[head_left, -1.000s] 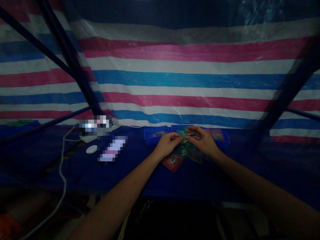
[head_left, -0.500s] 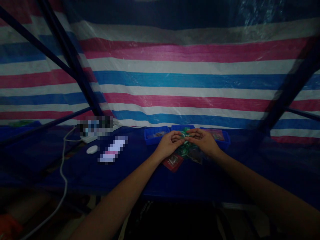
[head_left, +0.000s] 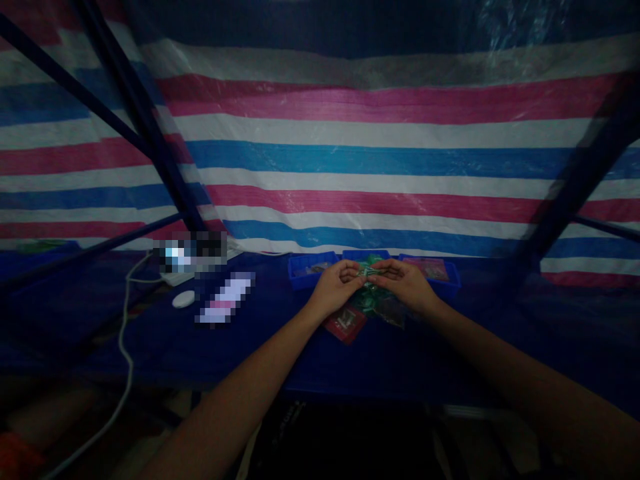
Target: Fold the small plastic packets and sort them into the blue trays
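Both hands meet above a pile of green plastic bags point(head_left: 369, 301) on the blue table. My left hand point(head_left: 339, 285) is closed, thumb against fingers, on one side of a small, shiny green plastic bag point(head_left: 370, 271). Its other side is pinched by my right hand point(head_left: 403, 281); what the bag contains is too small and dark to tell. Just below my left hand lies a red plastic packet point(head_left: 346, 323) with small pieces showing in it. A dark clear packet point(head_left: 390, 312) rests below my right hand.
Blue trays stand behind the hands: the left tray point(head_left: 295, 280), the middle tray point(head_left: 365, 254) and the right tray point(head_left: 453, 283), which holds red packets. A blurred-out phone point(head_left: 226, 299), a white round object point(head_left: 183, 299) and a white cable point(head_left: 125, 347) lie left. Striped sheeting point(head_left: 380, 153) hangs behind.
The fingertips have shifted slightly on the green bag, and the right hand sits a touch lower. The packets and trays have stayed in place.
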`<state>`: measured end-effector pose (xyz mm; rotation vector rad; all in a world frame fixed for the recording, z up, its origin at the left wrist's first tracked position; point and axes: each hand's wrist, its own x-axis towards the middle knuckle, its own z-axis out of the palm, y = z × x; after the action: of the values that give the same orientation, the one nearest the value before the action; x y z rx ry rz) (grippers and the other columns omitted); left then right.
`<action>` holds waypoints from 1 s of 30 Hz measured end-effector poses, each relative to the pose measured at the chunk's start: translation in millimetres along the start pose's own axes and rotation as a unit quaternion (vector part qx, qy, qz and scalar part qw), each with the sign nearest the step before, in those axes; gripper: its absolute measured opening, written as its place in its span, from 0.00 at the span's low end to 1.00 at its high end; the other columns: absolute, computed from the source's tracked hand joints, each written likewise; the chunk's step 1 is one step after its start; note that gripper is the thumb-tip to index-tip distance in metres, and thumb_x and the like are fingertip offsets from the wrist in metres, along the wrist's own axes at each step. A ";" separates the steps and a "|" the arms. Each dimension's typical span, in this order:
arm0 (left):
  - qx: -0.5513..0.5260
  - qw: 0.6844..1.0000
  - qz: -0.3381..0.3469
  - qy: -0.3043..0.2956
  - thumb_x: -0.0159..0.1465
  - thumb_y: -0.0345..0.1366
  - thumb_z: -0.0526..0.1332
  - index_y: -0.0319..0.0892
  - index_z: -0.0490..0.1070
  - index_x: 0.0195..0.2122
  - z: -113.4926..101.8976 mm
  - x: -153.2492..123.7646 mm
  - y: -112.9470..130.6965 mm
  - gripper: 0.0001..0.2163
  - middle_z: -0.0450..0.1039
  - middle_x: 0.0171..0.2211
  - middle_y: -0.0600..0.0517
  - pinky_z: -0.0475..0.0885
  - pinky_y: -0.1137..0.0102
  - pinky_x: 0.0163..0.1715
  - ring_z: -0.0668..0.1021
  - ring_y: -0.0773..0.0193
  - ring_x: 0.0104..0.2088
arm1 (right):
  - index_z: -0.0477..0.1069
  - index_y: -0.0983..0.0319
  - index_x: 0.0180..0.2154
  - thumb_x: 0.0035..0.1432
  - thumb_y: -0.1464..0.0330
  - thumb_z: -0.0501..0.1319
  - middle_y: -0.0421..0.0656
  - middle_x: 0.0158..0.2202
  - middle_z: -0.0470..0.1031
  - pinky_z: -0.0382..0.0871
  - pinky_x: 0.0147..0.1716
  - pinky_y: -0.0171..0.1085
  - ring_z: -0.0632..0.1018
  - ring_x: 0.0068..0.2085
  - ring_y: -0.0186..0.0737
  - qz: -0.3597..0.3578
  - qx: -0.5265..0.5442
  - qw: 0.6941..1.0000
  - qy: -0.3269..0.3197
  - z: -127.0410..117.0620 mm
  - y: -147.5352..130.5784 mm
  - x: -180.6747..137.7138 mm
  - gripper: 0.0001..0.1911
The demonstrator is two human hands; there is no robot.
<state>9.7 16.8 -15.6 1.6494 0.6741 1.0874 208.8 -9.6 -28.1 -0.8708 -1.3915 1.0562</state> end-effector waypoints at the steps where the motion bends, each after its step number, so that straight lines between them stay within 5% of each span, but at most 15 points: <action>1: -0.006 1.000 0.000 -0.004 0.59 0.38 0.70 0.38 0.70 0.44 0.1 0.1 -0.1 0.16 0.77 0.36 0.48 0.74 0.69 0.41 0.79 0.66 0.35 | 0.75 0.60 0.42 0.47 0.60 0.75 0.46 0.41 0.82 0.76 0.49 0.47 0.83 0.43 0.45 -0.005 -0.003 1.000 0.004 -0.5 -0.2 0.6 0.21; 6: 0.079 0.997 0.020 0.003 0.63 0.42 0.66 0.39 0.71 0.47 0.2 -3.7 6.7 0.15 0.78 0.39 0.45 0.75 0.65 0.41 0.80 0.61 0.38 | 0.74 0.60 0.45 0.53 0.57 0.70 0.47 0.41 0.81 0.77 0.42 0.45 0.82 0.39 0.45 -0.063 -0.087 0.991 0.081 -10.6 -10.7 4.7 0.20; 9: 0.239 0.968 0.071 -0.031 0.64 0.41 0.65 0.41 0.75 0.44 1.8 -8.6 12.7 0.11 0.79 0.40 0.46 0.74 0.62 0.45 0.80 0.58 0.40 | 0.76 0.59 0.45 0.58 0.57 0.66 0.47 0.44 0.81 0.75 0.44 0.47 0.81 0.40 0.47 -0.142 -0.242 0.946 0.164 -23.8 -21.7 5.1 0.17; 12: 0.338 0.929 0.127 -0.085 0.63 0.40 0.66 0.42 0.78 0.46 5.3 -11.4 12.8 0.12 0.79 0.45 0.45 0.70 0.60 0.52 0.79 0.55 0.47 | 0.78 0.56 0.43 0.62 0.59 0.62 0.45 0.43 0.81 0.70 0.52 0.51 0.79 0.46 0.50 -0.211 -0.361 0.892 0.170 -35.9 -27.1 5.7 0.11; 20: 0.368 0.907 0.123 -0.163 0.60 0.45 0.69 0.44 0.78 0.49 5.3 -11.2 2.8 0.19 0.78 0.49 0.45 0.69 0.61 0.55 0.78 0.53 0.51 | 0.80 0.52 0.45 0.64 0.64 0.60 0.46 0.45 0.76 0.68 0.53 0.55 0.74 0.50 0.53 -0.256 -0.457 0.843 0.123 -38.6 -6.5 21.8 0.11; 25: 0.365 0.907 0.128 -0.169 0.60 0.44 0.69 0.43 0.80 0.46 4.6 -10.4 4.8 0.15 0.80 0.46 0.46 0.69 0.63 0.53 0.79 0.54 0.48 | 0.77 0.52 0.51 0.66 0.69 0.57 0.46 0.48 0.77 0.70 0.54 0.51 0.75 0.51 0.50 -0.251 -0.493 0.833 -0.005 -25.9 3.6 24.7 0.16; 30: 0.367 0.913 0.112 -0.136 0.61 0.39 0.68 0.44 0.80 0.43 4.7 -9.6 4.2 0.11 0.81 0.43 0.47 0.70 0.64 0.50 0.80 0.55 0.44 | 0.71 0.55 0.59 0.66 0.66 0.57 0.47 0.56 0.76 0.59 0.63 0.59 0.73 0.58 0.52 -0.247 -0.519 0.813 -0.090 -17.1 9.3 23.1 0.20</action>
<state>9.5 5.4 -15.3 2.5235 0.7702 0.7624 222.9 17.0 -29.7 -1.0638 -2.2440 -0.1243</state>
